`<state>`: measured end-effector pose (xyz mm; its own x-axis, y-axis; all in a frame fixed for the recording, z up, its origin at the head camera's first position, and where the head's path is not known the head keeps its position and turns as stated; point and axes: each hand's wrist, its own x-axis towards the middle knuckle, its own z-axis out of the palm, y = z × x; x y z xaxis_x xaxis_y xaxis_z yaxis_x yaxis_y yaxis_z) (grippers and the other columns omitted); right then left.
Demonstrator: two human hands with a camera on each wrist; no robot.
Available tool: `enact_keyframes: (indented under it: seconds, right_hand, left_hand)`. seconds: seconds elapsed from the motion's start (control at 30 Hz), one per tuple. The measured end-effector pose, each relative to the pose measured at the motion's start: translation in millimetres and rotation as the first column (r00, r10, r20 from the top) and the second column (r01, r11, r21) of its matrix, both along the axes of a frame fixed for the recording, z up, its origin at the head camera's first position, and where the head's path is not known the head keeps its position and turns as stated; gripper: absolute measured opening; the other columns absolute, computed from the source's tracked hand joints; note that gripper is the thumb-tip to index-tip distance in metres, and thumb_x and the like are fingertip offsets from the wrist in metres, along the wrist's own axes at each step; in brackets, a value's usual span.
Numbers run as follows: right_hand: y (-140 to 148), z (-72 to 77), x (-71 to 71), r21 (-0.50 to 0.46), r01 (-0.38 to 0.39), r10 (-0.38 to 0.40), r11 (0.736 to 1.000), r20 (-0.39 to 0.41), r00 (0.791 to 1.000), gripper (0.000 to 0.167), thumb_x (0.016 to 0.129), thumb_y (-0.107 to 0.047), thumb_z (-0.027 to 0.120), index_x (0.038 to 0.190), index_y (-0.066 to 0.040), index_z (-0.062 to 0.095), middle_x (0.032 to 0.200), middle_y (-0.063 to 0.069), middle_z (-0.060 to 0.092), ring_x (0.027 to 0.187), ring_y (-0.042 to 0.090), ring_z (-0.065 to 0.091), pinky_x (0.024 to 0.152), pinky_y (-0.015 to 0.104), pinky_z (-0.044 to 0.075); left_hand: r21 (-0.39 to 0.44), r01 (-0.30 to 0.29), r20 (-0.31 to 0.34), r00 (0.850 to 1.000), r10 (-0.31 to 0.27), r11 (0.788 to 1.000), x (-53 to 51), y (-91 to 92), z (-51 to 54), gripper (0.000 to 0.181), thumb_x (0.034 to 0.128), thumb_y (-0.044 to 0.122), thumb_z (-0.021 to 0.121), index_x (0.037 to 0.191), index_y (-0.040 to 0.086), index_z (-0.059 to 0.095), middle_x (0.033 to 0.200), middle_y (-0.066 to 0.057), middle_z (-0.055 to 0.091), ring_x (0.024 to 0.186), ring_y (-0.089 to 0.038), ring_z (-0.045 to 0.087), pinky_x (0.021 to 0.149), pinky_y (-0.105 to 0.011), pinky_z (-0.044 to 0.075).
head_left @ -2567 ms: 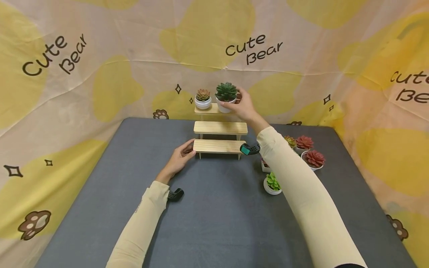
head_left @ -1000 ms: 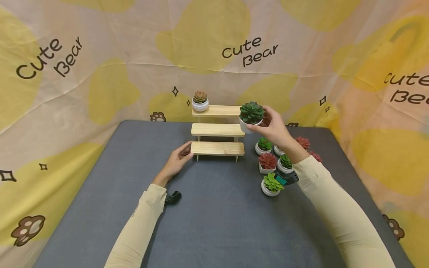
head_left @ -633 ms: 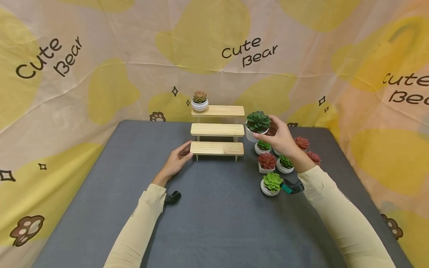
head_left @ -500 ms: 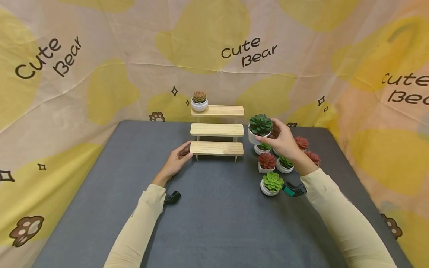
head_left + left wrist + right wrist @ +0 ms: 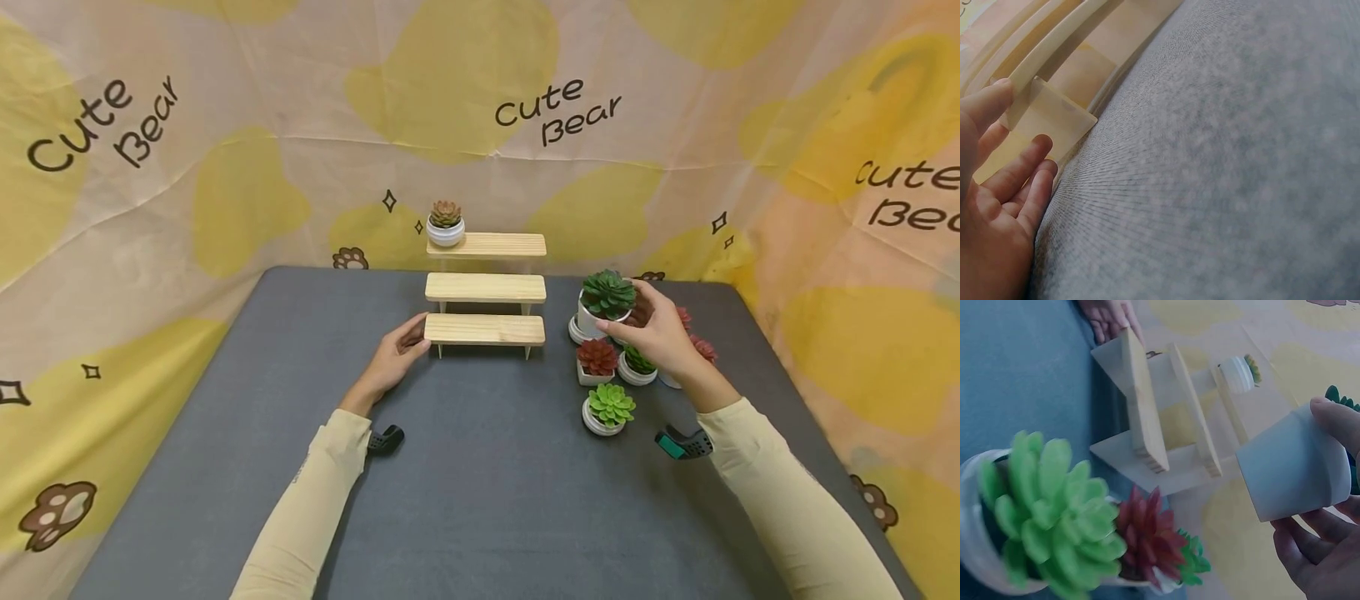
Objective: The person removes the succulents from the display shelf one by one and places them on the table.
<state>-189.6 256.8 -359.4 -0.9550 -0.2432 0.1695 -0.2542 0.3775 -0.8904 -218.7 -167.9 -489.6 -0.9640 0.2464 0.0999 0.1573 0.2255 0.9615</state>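
Observation:
My right hand (image 5: 660, 333) holds a dark green succulent (image 5: 608, 293) in a white pot by its sides, thumb in front. In the right wrist view the white pot (image 5: 1297, 464) is in the air, tilted in that picture. Below it in the head view sits a group of potted succulents, partly hidden by the pot and hand. My left hand (image 5: 394, 357) grips the left end of the lowest board of a three-step wooden display stand (image 5: 484, 330). The left wrist view shows the thumb (image 5: 991, 103) against the board's end, other fingers beside the stand's leg (image 5: 1063, 112).
A small orange-brown succulent (image 5: 446, 222) in a white pot stands at the left of the top board. On the grey table (image 5: 480, 500), right of the stand, are a light green succulent (image 5: 611, 405), a red one (image 5: 597, 357) and several others. Patterned cloth (image 5: 480, 100) hangs behind.
The right hand has lifted the dark green succulent off the top board and carried it right and down, over the group of pots. The left hand has stayed at the stand.

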Motion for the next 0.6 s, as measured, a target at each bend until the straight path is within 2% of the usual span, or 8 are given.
enact_keyframes:
  seconds: [0.13,0.23,0.37,0.5,0.6]
  right_hand:
    - [7,-6.1,6.8,-0.006,-0.008,0.007,1.0,-0.023,1.0,0.065,0.091,-0.007,0.075,0.147,-0.002,0.043,0.12,-0.018,0.06,0.1,-0.003,0.064,0.083,0.013,0.053]
    - [12,-9.2,12.3,0.021,0.007,-0.006,1.0,-0.048,0.999,0.065,0.091,-0.007,0.075,0.147,-0.002,0.044,0.119,-0.021,0.06,0.101,-0.005,0.063,0.084,0.012,0.051]
    - [19,-12.2,19.3,0.038,0.027,-0.024,0.999,-0.077,0.997,0.064,0.09,-0.005,0.076,0.145,-0.001,0.045,0.119,-0.024,0.059,0.103,-0.008,0.061,0.086,0.009,0.049]
    - [27,-16.6,26.7,0.045,0.049,-0.043,0.998,-0.111,0.993,0.062,0.089,-0.002,0.076,0.144,0.002,0.047,0.118,-0.026,0.059,0.103,-0.01,0.06,0.087,0.006,0.047]
    - [34,-20.6,32.6,0.041,0.06,-0.055,0.997,-0.127,0.99,0.062,0.088,0.0,0.075,0.143,0.003,0.047,0.118,-0.026,0.058,0.103,-0.01,0.06,0.086,0.006,0.047]
  left_hand:
    - [0.014,-0.001,-0.018,1.0,0.002,1.0,0.1,0.0,-1.5,0.058,0.104,0.008,0.055,0.158,0.004,0.034,0.144,-0.03,0.054,0.133,-0.041,0.051,0.093,-0.009,0.041]
    - [0.007,-0.006,-0.022,1.0,0.006,1.0,1.0,-0.6,-0.3,0.058,0.1038,0.01,0.057,0.157,0.006,0.035,0.143,-0.028,0.056,0.132,-0.039,0.053,0.095,-0.012,0.042]
    - [-0.018,-0.021,-0.016,1.0,0.021,1.0,2.2,-1.1,0.8,0.058,0.1038,0.013,0.057,0.157,0.008,0.037,0.142,-0.027,0.057,0.132,-0.038,0.054,0.104,-0.028,0.045]
    - [-0.03,-0.025,-0.012,1.0,0.025,0.999,2.6,-0.2,1.7,0.058,0.1036,0.012,0.058,0.158,0.008,0.036,0.142,-0.027,0.057,0.131,-0.037,0.054,0.109,-0.046,0.042]
    - [-0.024,-0.017,-0.018,1.0,0.017,1.0,2.9,0.7,3.0,0.059,0.1036,0.011,0.057,0.158,0.006,0.035,0.141,-0.029,0.057,0.131,-0.039,0.054,0.11,-0.048,0.042]
